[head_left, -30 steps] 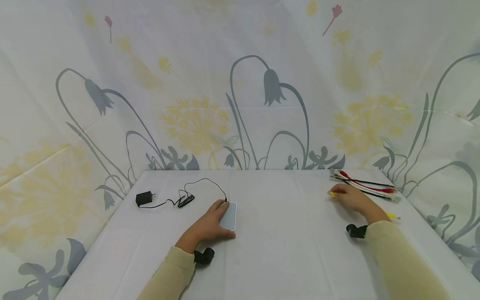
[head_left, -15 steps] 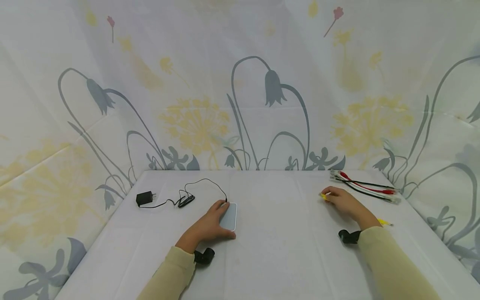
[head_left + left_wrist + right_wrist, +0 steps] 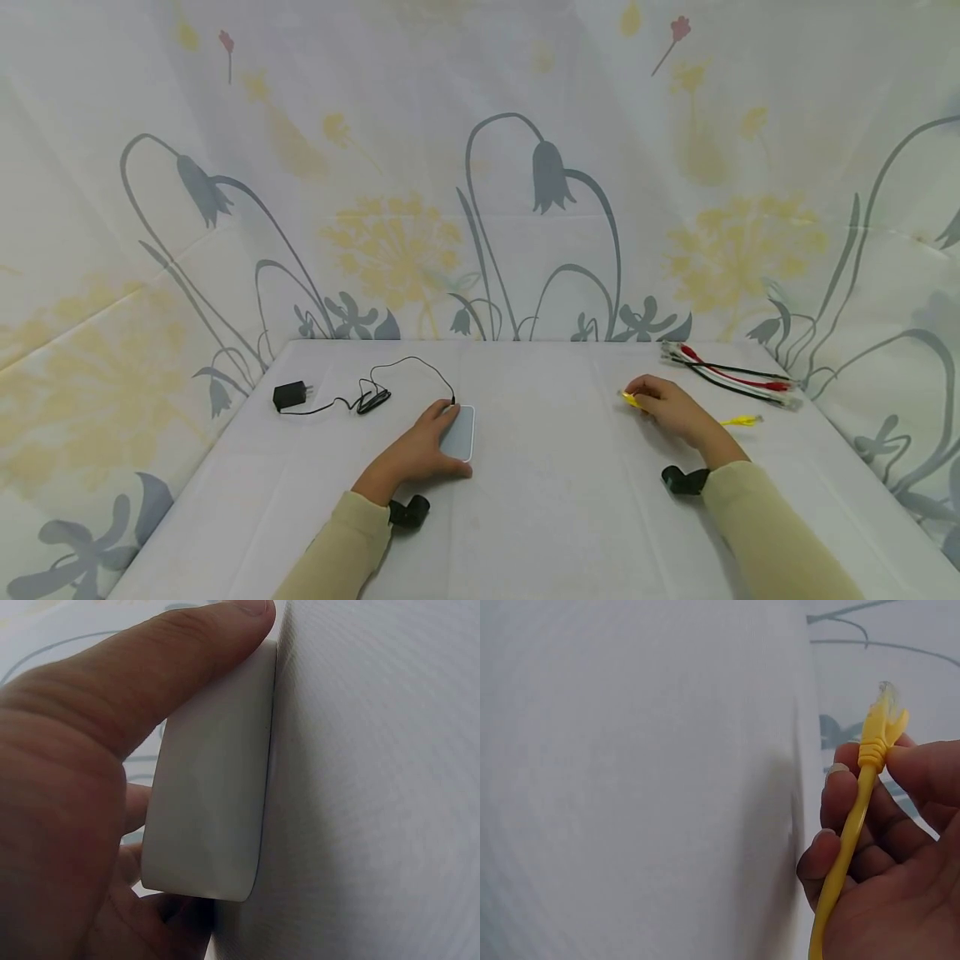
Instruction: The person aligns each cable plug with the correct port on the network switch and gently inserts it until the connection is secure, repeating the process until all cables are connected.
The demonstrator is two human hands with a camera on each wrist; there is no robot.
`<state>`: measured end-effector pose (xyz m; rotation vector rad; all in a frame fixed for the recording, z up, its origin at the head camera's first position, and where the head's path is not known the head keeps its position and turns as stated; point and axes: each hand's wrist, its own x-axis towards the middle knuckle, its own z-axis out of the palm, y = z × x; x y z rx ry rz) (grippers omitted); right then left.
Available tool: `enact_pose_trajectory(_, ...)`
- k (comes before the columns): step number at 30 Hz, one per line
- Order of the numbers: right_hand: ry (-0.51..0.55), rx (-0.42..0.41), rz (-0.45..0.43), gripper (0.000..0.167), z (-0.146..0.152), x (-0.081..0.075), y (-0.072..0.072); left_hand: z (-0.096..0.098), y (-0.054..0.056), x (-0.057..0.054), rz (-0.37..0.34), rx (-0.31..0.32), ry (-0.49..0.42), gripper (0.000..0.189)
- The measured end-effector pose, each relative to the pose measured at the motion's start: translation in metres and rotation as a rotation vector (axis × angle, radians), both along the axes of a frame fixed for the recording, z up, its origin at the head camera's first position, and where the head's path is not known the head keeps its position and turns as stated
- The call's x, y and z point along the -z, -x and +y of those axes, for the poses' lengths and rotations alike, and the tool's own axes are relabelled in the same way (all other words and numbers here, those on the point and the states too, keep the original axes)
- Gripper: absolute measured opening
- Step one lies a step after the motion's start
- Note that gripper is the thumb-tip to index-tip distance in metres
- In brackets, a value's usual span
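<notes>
A small flat box (image 3: 461,434) with a grey top and white sides lies on the table, its far end joined to a thin black cord. My left hand (image 3: 414,454) grips the box between thumb and fingers; in the left wrist view the thumb lies along the edge of its white side (image 3: 210,795). To the right, my right hand (image 3: 673,412) pinches a yellow network cable (image 3: 632,400) just behind one end. The right wrist view shows its clear-tipped plug (image 3: 877,735) pointing away from the palm, the cord (image 3: 845,859) running down past the fingers. The cable's other plug (image 3: 742,421) trails behind the wrist.
A black power adapter (image 3: 289,395) sits at the far left, its bundled cord (image 3: 372,402) leading to the box. Several black, red and white cables (image 3: 735,377) with clear plugs lie at the back right. A patterned cloth (image 3: 510,233) hangs behind the white table (image 3: 555,500).
My right hand has moved left and slightly toward me, away from the other cables, drawing the yellow network cable along. My left hand and the box have stayed in place.
</notes>
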<state>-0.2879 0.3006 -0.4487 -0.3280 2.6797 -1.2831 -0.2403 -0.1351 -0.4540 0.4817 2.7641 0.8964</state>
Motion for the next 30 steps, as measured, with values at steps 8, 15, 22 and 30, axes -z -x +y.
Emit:
enact_pose_trajectory(8, 0.028, 0.026, -0.037, 0.026, -0.007, 0.002, -0.003, 0.001, -0.001, -0.002, -0.005, -0.008, 0.003, 0.107)
enact_pose_trajectory(15, 0.018, 0.029, -0.037, 0.029, -0.014, 0.003, -0.003, 0.001, -0.001, 0.0, -0.005, -0.013, 0.01, 0.107)
enact_pose_trajectory(22, 0.018, 0.036, -0.027, 0.024, -0.023, 0.005, -0.005, 0.001, -0.001, 0.001, -0.008, -0.007, 0.009, 0.107)
enact_pose_trajectory(30, 0.019, 0.052, -0.031, 0.022, -0.032, 0.005, -0.01, 0.001, 0.0, 0.0, -0.012, -0.008, 0.018, 0.108)
